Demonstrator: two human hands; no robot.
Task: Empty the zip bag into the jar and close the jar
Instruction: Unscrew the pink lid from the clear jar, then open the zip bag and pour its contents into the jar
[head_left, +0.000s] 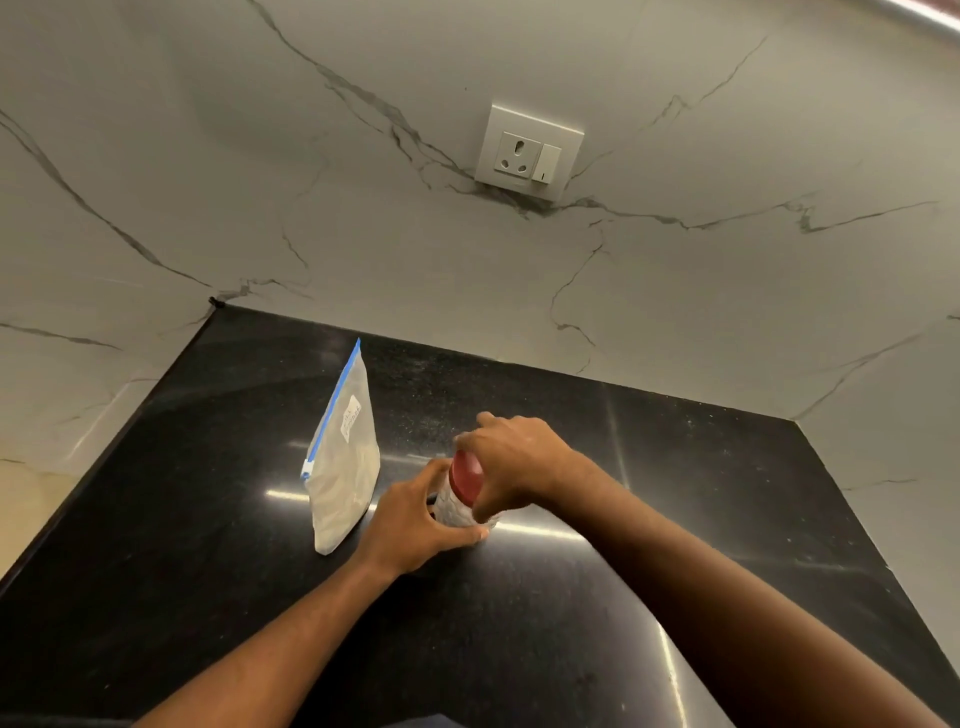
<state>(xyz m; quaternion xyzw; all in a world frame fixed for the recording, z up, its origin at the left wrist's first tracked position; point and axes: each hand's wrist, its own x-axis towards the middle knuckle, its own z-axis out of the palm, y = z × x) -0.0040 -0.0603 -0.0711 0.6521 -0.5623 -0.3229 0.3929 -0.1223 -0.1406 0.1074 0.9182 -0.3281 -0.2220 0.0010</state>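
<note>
1. The right hand (511, 457) was curled down over the red lid (466, 475), fingers wrapped round its rim and pressed against it, in the lower middle of the frame.
2. The left hand (415, 514) was closed round the clear body of the jar (454, 512) just below the lid, thumb on the near side and fingers on the far side, bracing it upright on the black counter (208, 519).
3. The lid sat on the jar's mouth. I could not tell whether it was tight or already loosened.
4. Just to the left of the hands, close to the left wrist but apart from the jar, the zip bag (343, 462) stood on its bottom edge, its blue zip strip running up its left side and a small white label on its face. It looked full of something pale, so I judged that the emptying was not yet done and the lid was coming off first.
5. The jar looked stiff and smooth, likely a little slippery, so a firm hold round the body while the other hand twisted seemed right.
6. The bag looked soft and saggy. I would have taken it near the top corners by the zip, with a hand under the base, or it might slump and spill.
7. Behind, on the marble wall in the upper middle, was a white socket (527, 150).
</note>
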